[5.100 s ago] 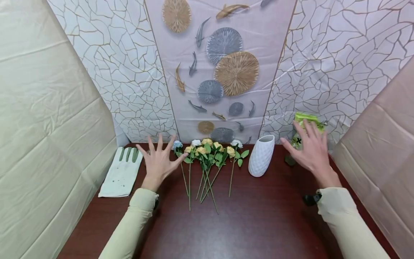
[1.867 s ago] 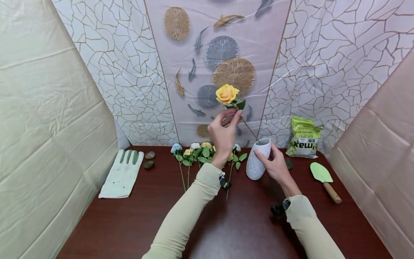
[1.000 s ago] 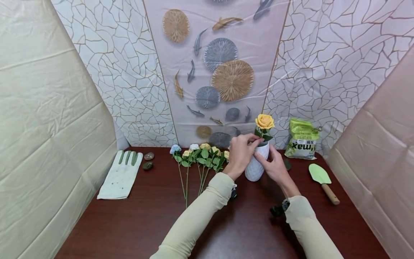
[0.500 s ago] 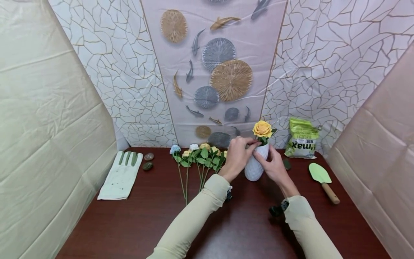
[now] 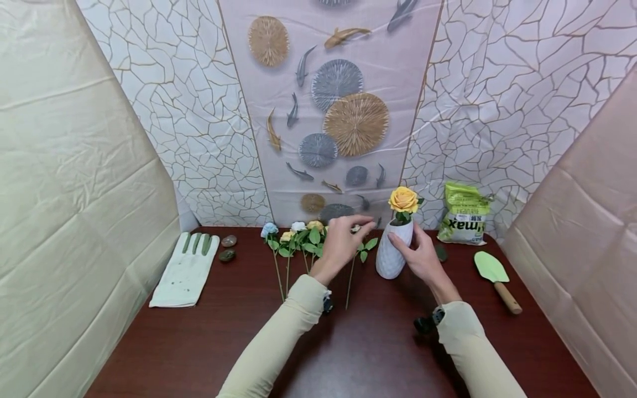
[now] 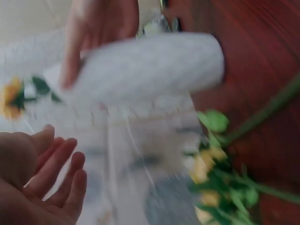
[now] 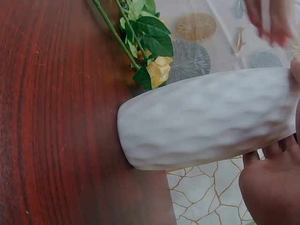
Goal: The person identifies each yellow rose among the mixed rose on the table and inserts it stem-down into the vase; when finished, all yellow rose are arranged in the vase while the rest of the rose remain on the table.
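A yellow rose (image 5: pixel 404 200) stands in the white textured vase (image 5: pixel 391 257), its bloom and leaves above the rim and its stem hidden inside. My right hand (image 5: pixel 423 255) grips the vase near its top, thumb on the front. To the left of the vase, my left hand (image 5: pixel 342 243) is in the air with loosely bent fingers (image 6: pixel 70 187) and nothing between them. Below and behind it lie several more artificial flowers, among them a blue one (image 5: pixel 270 229), a white one (image 5: pixel 298 226) and a yellow one (image 5: pixel 287 236). The left hand covers part of this group.
A white and green work glove (image 5: pixel 184 273) lies at the left, beside two stones (image 5: pixel 227 255). At the right are a green bag (image 5: pixel 464 216), a dark stone (image 5: pixel 441 252) and a trowel (image 5: pixel 492 270) with a wooden handle. Fabric walls enclose the table.
My left hand took up a yellow rose, lowered it into the vase, then let go and moved left. My right hand came from the right and took hold of the vase.
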The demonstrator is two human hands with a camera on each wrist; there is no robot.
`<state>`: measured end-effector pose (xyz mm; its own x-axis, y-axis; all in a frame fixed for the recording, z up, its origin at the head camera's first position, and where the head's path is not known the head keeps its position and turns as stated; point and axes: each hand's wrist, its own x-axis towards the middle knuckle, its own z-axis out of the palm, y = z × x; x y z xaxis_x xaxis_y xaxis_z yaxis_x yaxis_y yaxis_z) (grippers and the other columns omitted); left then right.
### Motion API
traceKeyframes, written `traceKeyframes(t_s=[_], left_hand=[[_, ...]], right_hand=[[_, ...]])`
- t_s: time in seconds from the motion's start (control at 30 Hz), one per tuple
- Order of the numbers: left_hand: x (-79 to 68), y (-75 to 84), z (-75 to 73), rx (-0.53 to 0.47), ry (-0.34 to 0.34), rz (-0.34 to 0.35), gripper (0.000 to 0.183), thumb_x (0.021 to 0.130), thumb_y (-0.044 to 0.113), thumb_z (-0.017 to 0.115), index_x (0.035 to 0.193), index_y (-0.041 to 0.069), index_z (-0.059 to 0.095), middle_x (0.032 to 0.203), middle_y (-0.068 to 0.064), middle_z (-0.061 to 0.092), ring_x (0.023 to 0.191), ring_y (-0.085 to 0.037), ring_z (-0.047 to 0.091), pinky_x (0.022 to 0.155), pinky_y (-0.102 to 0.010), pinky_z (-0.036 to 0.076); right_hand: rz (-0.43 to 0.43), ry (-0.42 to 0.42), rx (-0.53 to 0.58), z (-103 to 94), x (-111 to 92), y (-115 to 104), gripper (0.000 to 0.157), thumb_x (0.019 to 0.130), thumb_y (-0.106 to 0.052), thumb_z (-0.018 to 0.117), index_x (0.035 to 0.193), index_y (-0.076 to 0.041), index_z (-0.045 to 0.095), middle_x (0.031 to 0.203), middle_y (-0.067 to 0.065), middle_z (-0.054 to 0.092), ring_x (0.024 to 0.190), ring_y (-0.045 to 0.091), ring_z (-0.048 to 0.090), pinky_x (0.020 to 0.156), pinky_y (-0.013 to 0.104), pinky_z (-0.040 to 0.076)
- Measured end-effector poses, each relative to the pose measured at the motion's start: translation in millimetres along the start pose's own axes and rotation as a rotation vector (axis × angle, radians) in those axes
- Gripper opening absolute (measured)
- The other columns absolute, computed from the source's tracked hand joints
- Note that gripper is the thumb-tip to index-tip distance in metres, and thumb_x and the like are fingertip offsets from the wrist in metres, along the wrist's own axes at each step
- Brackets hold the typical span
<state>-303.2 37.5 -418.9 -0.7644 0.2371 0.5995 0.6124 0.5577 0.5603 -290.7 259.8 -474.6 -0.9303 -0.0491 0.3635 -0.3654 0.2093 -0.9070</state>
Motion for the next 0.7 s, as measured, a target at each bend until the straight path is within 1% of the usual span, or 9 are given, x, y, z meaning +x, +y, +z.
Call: traceKeyframes(t_s=[0.07,0.13,0.17,0.27,0.33,0.43,0.57,0.63,0.7], left_hand=[[-8.2,-17.7,-11.2,-0.014,0.006,-0.053,0.023,0.096,0.036,0.068,0.112,0.022,0.078,0.105,0.005,0.078,0.089,-0.007,0.073,0.07,-0.028,0.059],[-17.2,-36.3,-21.1,-0.02,0.003,-0.105,0.023,0.097,0.035,0.068,0.113,0.021,0.077,0.103,0.003,0.079,0.085,-0.007,0.073,0.068,-0.028,0.059],[-22.4,-45.1,-25.3,-0.018,-0.005,-0.137,0.024,0.097,0.035,0.068,0.113,0.021,0.077,0.103,0.003,0.078,0.084,-0.006,0.072,0.067,-0.026,0.058],[-39.5,-69.0,-35.0,-0.014,-0.056,-0.221,0.024,0.097,0.036,0.067,0.114,0.021,0.076,0.102,0.003,0.078,0.081,-0.005,0.071,0.065,-0.023,0.057],[-51.6,-80.7,-38.4,-0.014,-0.106,-0.265,0.022,0.098,0.033,0.067,0.114,0.021,0.076,0.101,0.002,0.078,0.078,-0.005,0.071,0.063,-0.022,0.057],[-67.0,-89.5,-39.6,-0.012,-0.214,-0.315,0.019,0.096,0.025,0.07,0.113,0.017,0.076,0.101,0.001,0.079,0.079,-0.008,0.072,0.063,-0.022,0.057],[-79.8,-90.9,-35.9,-0.007,-0.374,-0.369,0.02,0.093,0.019,0.073,0.112,0.013,0.077,0.098,0.0,0.078,0.084,-0.01,0.073,0.069,-0.024,0.059],[-84.1,-91.0,-33.1,-0.003,-0.424,-0.383,0.021,0.092,0.017,0.075,0.112,0.011,0.076,0.096,-0.001,0.078,0.083,-0.01,0.072,0.07,-0.024,0.059],[-87.9,-90.8,-29.5,0.015,-0.443,-0.385,0.024,0.09,0.015,0.077,0.114,0.01,0.075,0.095,-0.002,0.077,0.083,-0.01,0.072,0.069,-0.023,0.059]], right_hand=[[0.005,-0.005,-0.008,0.3,0,1,0.048,0.098,-0.029,0.067,0.141,-0.017,0.051,0.122,0.01,0.063,0.102,0.011,0.067,0.083,0.023,0.057],[0.006,-0.005,-0.014,0.2,0,1,0.047,0.098,-0.03,0.067,0.14,-0.018,0.051,0.121,0.009,0.064,0.101,0.011,0.067,0.082,0.023,0.057],[0.006,-0.003,-0.017,-0.1,0,2,0.047,0.098,-0.03,0.067,0.14,-0.018,0.051,0.12,0.008,0.064,0.101,0.011,0.067,0.082,0.023,0.057],[0.003,0.01,-0.017,0.8,0,3,0.046,0.098,-0.03,0.067,0.139,-0.018,0.052,0.119,0.006,0.064,0.101,0.011,0.067,0.082,0.022,0.057],[-0.004,0.012,-0.022,1.4,0,4,0.047,0.098,-0.03,0.067,0.141,-0.017,0.051,0.12,0.006,0.064,0.102,0.011,0.066,0.082,0.022,0.056],[0.001,0.009,-0.02,1.1,0,4,0.049,0.098,-0.03,0.066,0.143,-0.019,0.049,0.122,0.006,0.063,0.105,0.012,0.065,0.084,0.021,0.056],[0.014,-0.002,-0.013,-0.3,0,4,0.05,0.099,-0.031,0.066,0.144,-0.021,0.047,0.124,0.005,0.062,0.107,0.012,0.064,0.085,0.02,0.055],[0.016,-0.007,-0.011,-0.1,0,5,0.05,0.099,-0.031,0.065,0.144,-0.02,0.047,0.124,0.005,0.062,0.107,0.012,0.064,0.085,0.02,0.055],[0.017,-0.009,-0.02,0.3,0,4,0.051,0.099,-0.031,0.065,0.145,-0.02,0.047,0.124,0.004,0.062,0.107,0.011,0.064,0.085,0.02,0.055]])
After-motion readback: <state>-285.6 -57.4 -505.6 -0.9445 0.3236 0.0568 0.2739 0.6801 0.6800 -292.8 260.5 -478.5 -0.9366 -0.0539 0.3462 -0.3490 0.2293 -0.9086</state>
